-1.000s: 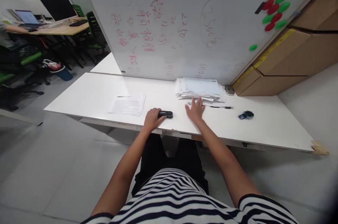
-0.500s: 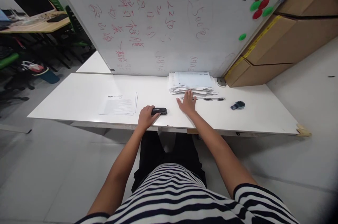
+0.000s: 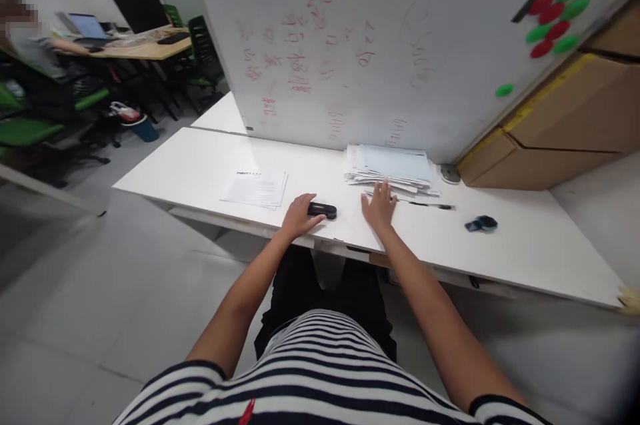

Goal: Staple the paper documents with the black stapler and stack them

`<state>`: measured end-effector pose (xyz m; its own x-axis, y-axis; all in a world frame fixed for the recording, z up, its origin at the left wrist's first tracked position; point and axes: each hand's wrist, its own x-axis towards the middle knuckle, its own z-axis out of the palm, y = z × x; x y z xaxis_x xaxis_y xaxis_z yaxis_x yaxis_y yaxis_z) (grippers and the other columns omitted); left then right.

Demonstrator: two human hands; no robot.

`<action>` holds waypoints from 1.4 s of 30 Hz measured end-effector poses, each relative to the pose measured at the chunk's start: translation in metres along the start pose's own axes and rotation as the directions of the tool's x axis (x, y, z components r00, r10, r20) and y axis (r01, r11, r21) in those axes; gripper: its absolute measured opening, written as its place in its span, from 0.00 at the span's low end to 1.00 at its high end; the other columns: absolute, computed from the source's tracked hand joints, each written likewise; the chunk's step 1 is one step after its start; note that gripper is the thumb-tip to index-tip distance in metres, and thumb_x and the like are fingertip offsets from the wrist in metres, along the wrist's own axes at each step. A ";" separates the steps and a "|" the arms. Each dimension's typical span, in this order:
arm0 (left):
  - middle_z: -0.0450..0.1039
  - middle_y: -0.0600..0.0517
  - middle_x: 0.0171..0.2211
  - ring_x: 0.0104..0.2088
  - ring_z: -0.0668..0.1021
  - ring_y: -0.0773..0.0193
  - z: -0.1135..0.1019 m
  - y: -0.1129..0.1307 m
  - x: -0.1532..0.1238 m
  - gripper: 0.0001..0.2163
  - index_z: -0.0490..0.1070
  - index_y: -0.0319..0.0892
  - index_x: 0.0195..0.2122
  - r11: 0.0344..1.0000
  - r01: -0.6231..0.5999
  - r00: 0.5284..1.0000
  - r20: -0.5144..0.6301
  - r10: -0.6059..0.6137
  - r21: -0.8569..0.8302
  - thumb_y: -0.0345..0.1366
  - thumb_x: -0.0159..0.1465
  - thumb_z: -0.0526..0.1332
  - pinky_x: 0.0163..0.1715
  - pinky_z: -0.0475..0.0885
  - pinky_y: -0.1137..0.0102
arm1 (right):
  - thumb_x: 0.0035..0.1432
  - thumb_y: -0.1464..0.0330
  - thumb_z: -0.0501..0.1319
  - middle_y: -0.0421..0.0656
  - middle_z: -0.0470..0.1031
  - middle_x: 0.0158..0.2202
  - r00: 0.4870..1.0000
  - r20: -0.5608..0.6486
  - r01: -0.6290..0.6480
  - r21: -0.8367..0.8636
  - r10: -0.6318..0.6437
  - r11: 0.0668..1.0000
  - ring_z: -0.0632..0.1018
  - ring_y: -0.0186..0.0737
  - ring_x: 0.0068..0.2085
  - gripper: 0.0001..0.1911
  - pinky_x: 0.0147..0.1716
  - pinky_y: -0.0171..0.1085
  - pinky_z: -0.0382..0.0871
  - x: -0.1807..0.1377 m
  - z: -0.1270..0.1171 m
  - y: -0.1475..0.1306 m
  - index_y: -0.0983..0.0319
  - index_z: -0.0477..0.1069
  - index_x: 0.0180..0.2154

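Observation:
A black stapler (image 3: pixel 324 211) lies on the white table near its front edge. My left hand (image 3: pixel 299 217) is closed round the stapler's left end, thumb on the near side and fingers on the far side. Flat on the tabletop, my right hand (image 3: pixel 380 210) is open, its fingertips at the front edge of a thick stack of papers (image 3: pixel 393 163). A thin dark pen-like item (image 3: pixel 433 205) reaches out to the right of that hand. Left of the stapler are a few printed sheets (image 3: pixel 255 189).
Behind the white table (image 3: pixel 200 165) stands a whiteboard (image 3: pixel 380 98) with red writing and round magnets. Brown cardboard boxes (image 3: pixel 565 118) are at right. A dark watch-like object (image 3: pixel 481 223) and a grey mouse-like object (image 3: pixel 450 173) lie right. A seated person (image 3: pixel 43 45) is far left.
The view has swung left, so everything sits further right in the picture and a seated person has come into sight. Both hands keep about the same places on the table.

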<state>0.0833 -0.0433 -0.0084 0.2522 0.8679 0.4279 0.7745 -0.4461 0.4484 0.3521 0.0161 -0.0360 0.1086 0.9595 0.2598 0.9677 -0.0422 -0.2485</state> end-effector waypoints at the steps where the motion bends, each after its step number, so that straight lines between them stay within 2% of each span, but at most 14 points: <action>1: 0.68 0.43 0.54 0.56 0.69 0.54 -0.001 -0.001 0.000 0.25 0.61 0.43 0.58 1.000 0.005 0.999 -0.043 -0.005 -0.014 0.49 0.63 0.58 0.54 0.66 0.59 | 0.65 0.53 0.38 0.57 0.41 0.70 1.000 -0.011 0.007 0.003 -0.007 1.000 0.44 0.54 0.69 0.36 0.62 0.57 0.40 -0.001 0.000 0.000 0.68 0.44 0.67; 3: 0.69 0.43 0.53 0.57 0.69 0.57 -0.007 -0.009 0.002 0.19 0.63 0.42 0.55 0.997 0.073 0.988 -0.138 -0.074 -0.010 0.45 0.66 0.54 0.56 0.65 0.59 | 0.65 0.54 0.38 0.57 0.42 0.69 0.999 -0.030 0.029 0.005 -0.029 1.000 0.45 0.54 0.68 0.35 0.62 0.57 0.41 -0.003 0.001 0.000 0.68 0.45 0.66; 6: 0.71 0.43 0.52 0.57 0.69 0.55 -0.025 -0.035 0.002 0.15 0.68 0.43 0.50 0.959 0.275 0.945 -0.203 -0.255 0.077 0.44 0.67 0.53 0.56 0.64 0.57 | 0.66 0.56 0.38 0.57 0.44 0.69 0.995 -0.061 0.082 -0.007 -0.082 0.997 0.46 0.53 0.68 0.34 0.62 0.56 0.42 -0.006 -0.001 -0.002 0.68 0.46 0.66; 9: 0.64 0.41 0.60 0.63 0.60 0.45 -0.047 -0.069 -0.004 0.25 0.66 0.45 0.54 0.857 0.472 0.882 -0.138 -0.452 0.209 0.51 0.59 0.60 0.59 0.57 0.48 | 0.66 0.59 0.39 0.55 0.48 0.68 0.987 -0.086 0.136 -0.001 -0.136 0.991 0.48 0.51 0.68 0.31 0.62 0.56 0.44 -0.007 -0.006 -0.006 0.67 0.49 0.66; 11: 0.56 0.42 0.65 0.66 0.54 0.42 -0.056 -0.086 -0.009 0.31 0.64 0.46 0.58 0.814 0.516 0.849 -0.036 -0.527 0.267 0.56 0.56 0.61 0.61 0.49 0.44 | 0.66 0.61 0.40 0.54 0.52 0.67 0.980 -0.083 0.182 0.043 -0.178 0.982 0.51 0.49 0.68 0.29 0.62 0.55 0.45 -0.009 -0.013 -0.008 0.66 0.51 0.65; 14: 0.51 0.44 0.67 0.67 0.52 0.45 -0.059 -0.096 -0.016 0.30 0.62 0.48 0.59 0.815 0.507 0.841 0.049 -0.539 0.281 0.58 0.59 0.56 0.63 0.43 0.44 | 0.66 0.59 0.42 0.52 0.51 0.68 0.969 0.019 0.244 0.126 -0.248 0.962 0.55 0.48 0.67 0.30 0.62 0.52 0.50 -0.021 -0.022 -0.005 0.63 0.50 0.65; 17: 0.51 0.46 0.67 0.67 0.52 0.48 -0.054 -0.095 -0.017 0.27 0.63 0.49 0.59 0.824 0.501 0.852 0.019 -0.524 0.263 0.56 0.62 0.53 0.63 0.44 0.46 | 0.65 0.53 0.44 0.52 0.46 0.69 0.942 0.199 0.255 0.103 -0.271 0.962 0.52 0.50 0.68 0.35 0.62 0.53 0.50 -0.048 -0.029 0.002 0.63 0.44 0.67; 20: 0.56 0.46 0.66 0.67 0.55 0.48 -0.049 -0.093 -0.016 0.25 0.64 0.48 0.59 0.829 0.503 0.860 -0.047 -0.508 0.246 0.53 0.64 0.53 0.63 0.47 0.47 | 0.65 0.52 0.41 0.51 0.46 0.69 0.924 0.282 0.266 0.006 -0.257 0.964 0.49 0.51 0.69 0.34 0.64 0.55 0.44 -0.075 -0.031 0.006 0.62 0.49 0.66; 23: 0.64 0.44 0.61 0.64 0.61 0.48 -0.046 -0.091 -0.016 0.23 0.65 0.46 0.57 0.821 0.528 0.849 -0.143 -0.509 0.215 0.50 0.64 0.55 0.63 0.49 0.48 | 0.66 0.52 0.40 0.51 0.46 0.69 0.933 0.280 0.248 -0.043 -0.227 0.968 0.49 0.51 0.68 0.32 0.63 0.56 0.44 -0.087 -0.032 0.003 0.61 0.52 0.65; 26: 0.72 0.44 0.53 0.57 0.70 0.50 -0.045 -0.088 -0.018 0.21 0.67 0.44 0.55 0.789 0.593 0.797 -0.257 -0.546 0.162 0.49 0.65 0.54 0.61 0.56 0.53 | 0.66 0.52 0.40 0.50 0.46 0.69 0.936 0.280 0.234 -0.041 -0.213 0.971 0.49 0.50 0.68 0.32 0.64 0.55 0.44 -0.085 -0.033 0.000 0.61 0.52 0.65; 29: 0.77 0.44 0.45 0.50 0.75 0.49 -0.047 -0.084 -0.021 0.20 0.68 0.44 0.53 0.743 0.657 0.738 -0.305 -0.601 0.127 0.49 0.65 0.54 0.52 0.67 0.57 | 0.66 0.52 0.40 0.49 0.46 0.69 0.937 0.278 0.231 -0.033 -0.213 0.972 0.49 0.50 0.68 0.33 0.64 0.54 0.44 -0.083 -0.033 0.001 0.61 0.51 0.65; 32: 0.78 0.46 0.41 0.43 0.78 0.52 -0.048 -0.082 -0.023 0.17 0.67 0.46 0.53 0.724 0.681 0.714 -0.316 -0.624 0.108 0.44 0.66 0.53 0.43 0.71 0.61 | 0.66 0.52 0.41 0.49 0.46 0.69 0.937 0.279 0.225 -0.027 -0.209 0.974 0.49 0.50 0.68 0.33 0.64 0.54 0.43 -0.083 -0.032 0.003 0.60 0.51 0.66; 36: 0.77 0.48 0.44 0.43 0.79 0.53 -0.047 -0.083 -0.024 0.16 0.65 0.47 0.54 0.724 0.684 0.705 -0.339 -0.623 0.090 0.41 0.65 0.54 0.43 0.71 0.62 | 0.66 0.52 0.42 0.49 0.46 0.69 0.941 0.269 0.219 -0.017 -0.207 0.976 0.49 0.50 0.68 0.32 0.64 0.54 0.43 -0.084 -0.030 0.003 0.60 0.51 0.66; 42: 0.71 0.45 0.54 0.53 0.74 0.54 -0.048 -0.079 -0.024 0.20 0.59 0.45 0.58 0.750 0.659 0.705 -0.391 -0.592 0.053 0.44 0.66 0.53 0.50 0.69 0.62 | 0.66 0.51 0.41 0.49 0.47 0.69 0.944 0.256 0.209 0.014 -0.206 0.978 0.50 0.50 0.68 0.33 0.64 0.54 0.43 -0.084 -0.032 0.003 0.61 0.53 0.65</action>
<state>-0.0121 -0.0392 -0.0167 -0.5076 0.7902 0.3434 0.7779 0.2490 0.5769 0.3528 -0.0737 -0.0292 -0.1550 0.9862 0.0577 0.9656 0.1636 -0.2021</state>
